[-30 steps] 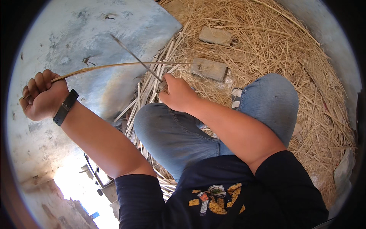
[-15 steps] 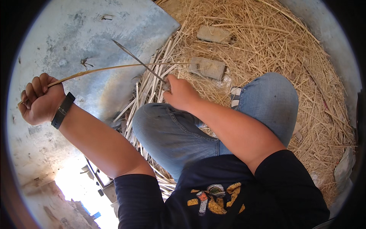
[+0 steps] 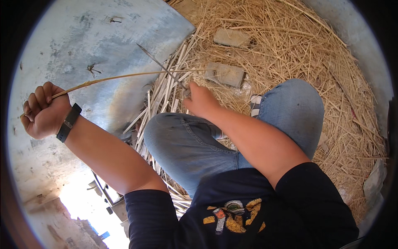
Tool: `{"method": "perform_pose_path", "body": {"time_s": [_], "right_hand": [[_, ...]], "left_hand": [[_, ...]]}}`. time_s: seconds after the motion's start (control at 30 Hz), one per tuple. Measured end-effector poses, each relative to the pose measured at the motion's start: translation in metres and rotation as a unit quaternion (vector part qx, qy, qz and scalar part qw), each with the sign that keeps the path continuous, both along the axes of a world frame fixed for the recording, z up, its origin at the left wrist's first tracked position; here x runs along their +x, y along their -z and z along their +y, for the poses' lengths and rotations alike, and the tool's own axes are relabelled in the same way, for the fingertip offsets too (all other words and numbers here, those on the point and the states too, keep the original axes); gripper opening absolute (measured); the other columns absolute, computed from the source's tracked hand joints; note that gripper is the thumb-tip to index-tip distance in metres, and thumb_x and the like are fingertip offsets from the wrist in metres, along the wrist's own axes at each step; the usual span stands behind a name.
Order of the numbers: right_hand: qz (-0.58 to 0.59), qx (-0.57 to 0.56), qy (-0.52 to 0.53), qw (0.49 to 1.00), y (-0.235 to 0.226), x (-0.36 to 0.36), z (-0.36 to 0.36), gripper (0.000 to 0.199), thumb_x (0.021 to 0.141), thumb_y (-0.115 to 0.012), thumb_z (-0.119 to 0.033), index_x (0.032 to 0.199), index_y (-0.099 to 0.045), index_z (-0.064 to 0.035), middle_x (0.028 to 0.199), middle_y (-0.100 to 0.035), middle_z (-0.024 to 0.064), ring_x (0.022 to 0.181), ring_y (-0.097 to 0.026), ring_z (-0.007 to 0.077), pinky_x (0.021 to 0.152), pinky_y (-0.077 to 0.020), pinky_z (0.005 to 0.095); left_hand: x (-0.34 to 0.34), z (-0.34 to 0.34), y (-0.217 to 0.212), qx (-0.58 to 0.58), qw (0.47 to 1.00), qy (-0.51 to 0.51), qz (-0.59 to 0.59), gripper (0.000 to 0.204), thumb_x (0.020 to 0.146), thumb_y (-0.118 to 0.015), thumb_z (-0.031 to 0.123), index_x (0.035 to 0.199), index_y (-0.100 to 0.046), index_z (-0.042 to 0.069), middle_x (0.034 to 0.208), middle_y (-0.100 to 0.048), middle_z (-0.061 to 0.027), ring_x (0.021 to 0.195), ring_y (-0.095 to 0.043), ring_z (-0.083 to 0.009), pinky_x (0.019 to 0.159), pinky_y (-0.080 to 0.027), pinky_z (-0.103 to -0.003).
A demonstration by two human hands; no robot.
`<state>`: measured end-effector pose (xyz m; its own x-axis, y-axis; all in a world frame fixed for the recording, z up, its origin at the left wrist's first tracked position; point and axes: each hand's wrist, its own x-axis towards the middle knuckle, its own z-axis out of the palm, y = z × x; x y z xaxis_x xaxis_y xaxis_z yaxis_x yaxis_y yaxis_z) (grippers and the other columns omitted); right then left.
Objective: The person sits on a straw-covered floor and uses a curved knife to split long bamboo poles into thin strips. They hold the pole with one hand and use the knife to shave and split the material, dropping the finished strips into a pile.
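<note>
Straw-littered floor (image 3: 286,54) takes up most of my view, dry pale stems lying loose in every direction. Alongside it, a blue-grey wall (image 3: 137,29), stained and patchy. Person low down over the straw, knees bent, in faded blue jeans (image 3: 178,145) and a dark short-sleeved shirt (image 3: 248,199) with a yellow, white and orange print on the front. Bright opening (image 3: 93,205) off by the person's left elbow, glaring, detail lost

Next in size: a heap of pale split strips (image 3: 166,93) between wall and straw, beyond the left knee. Above it, one long tan strip (image 3: 112,77), thin and gently bowed, spanning from the person's left towards the nearer block. A slim dark blade (image 3: 155,62) slants across it; whether the two touch at the crossing, cannot tell from here

Two grey-brown blocks: the nearer (image 3: 228,74) just past the tip of the strip, the farther (image 3: 232,37) behind it, apart, both on straw

Left hand (image 3: 44,108) out wide by the wall, fingers curled tight round the strip's end. Right hand (image 3: 202,99) above the knees, fingers closed round the blade's lower end, handle mostly hidden. Smallest: a black wristband (image 3: 68,123) on the left wrist
</note>
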<state>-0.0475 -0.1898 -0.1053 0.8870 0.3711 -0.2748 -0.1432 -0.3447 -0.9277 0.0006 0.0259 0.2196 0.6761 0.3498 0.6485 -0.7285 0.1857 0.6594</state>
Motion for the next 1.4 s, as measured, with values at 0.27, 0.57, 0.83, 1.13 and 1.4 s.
{"method": "perform_pose_path", "body": {"time_s": [0.27, 0.57, 0.83, 1.13, 1.4], "right_hand": [[0.112, -0.044, 0.073, 0.99, 0.046, 0.01, 0.008, 0.039, 0.084, -0.064, -0.014, 0.116, -0.058, 0.0072, 0.105, -0.068, 0.0272, 0.1, -0.068, 0.0411, 0.089, -0.0542, 0.0463], [0.057, -0.041, 0.039, 0.997, 0.052, 0.008, 0.001, 0.042, 0.084, -0.067, -0.02, 0.117, -0.058, 0.0057, 0.102, -0.07, 0.0268, 0.099, -0.069, 0.0403, 0.089, -0.0543, 0.0463], [0.015, 0.022, 0.094, 0.995, 0.021, 0.005, 0.008, 0.04, 0.084, -0.066, -0.018, 0.115, -0.06, 0.0056, 0.105, -0.071, 0.0241, 0.096, -0.07, 0.038, 0.087, -0.0551, 0.0445], [0.152, -0.062, 0.04, 0.986, 0.087, 0.019, 0.002, 0.037, 0.085, -0.065, -0.018, 0.114, -0.06, 0.0041, 0.103, -0.071, 0.023, 0.098, -0.07, 0.0383, 0.088, -0.0546, 0.0456], [-0.017, 0.087, 0.114, 0.99, 0.021, 0.001, 0.015, 0.038, 0.083, -0.066, -0.018, 0.111, -0.058, 0.006, 0.097, -0.07, 0.0229, 0.085, -0.069, 0.0375, 0.081, -0.0553, 0.043]], "left_hand": [[-0.006, 0.006, 0.002, -0.005, 1.0, -0.017, 0.007, 0.027, 0.084, -0.043, 0.031, 0.06, -0.042, 0.019, 0.049, -0.029, 0.0073, 0.043, -0.023, -0.0104, 0.045, -0.022, -0.027], [-0.004, -0.021, 0.005, -0.011, 0.992, -0.117, -0.034, 0.021, 0.079, -0.043, 0.027, 0.059, -0.04, 0.02, 0.049, -0.029, 0.0068, 0.043, -0.022, -0.01, 0.046, -0.022, -0.027], [-0.007, -0.015, 0.008, -0.021, 0.994, -0.101, -0.043, 0.023, 0.079, -0.044, 0.029, 0.058, -0.037, 0.021, 0.048, -0.028, 0.0071, 0.043, -0.021, -0.0102, 0.046, -0.021, -0.027], [0.004, -0.034, -0.004, -0.007, 0.996, -0.084, -0.042, 0.02, 0.078, -0.043, 0.028, 0.06, -0.039, 0.02, 0.048, -0.027, 0.007, 0.042, -0.019, -0.0105, 0.046, -0.02, -0.027], [0.002, -0.019, -0.001, 0.0, 0.994, -0.1, -0.053, 0.022, 0.079, -0.044, 0.028, 0.059, -0.038, 0.021, 0.047, -0.027, 0.0077, 0.041, -0.018, -0.0102, 0.045, -0.019, -0.027]]}}
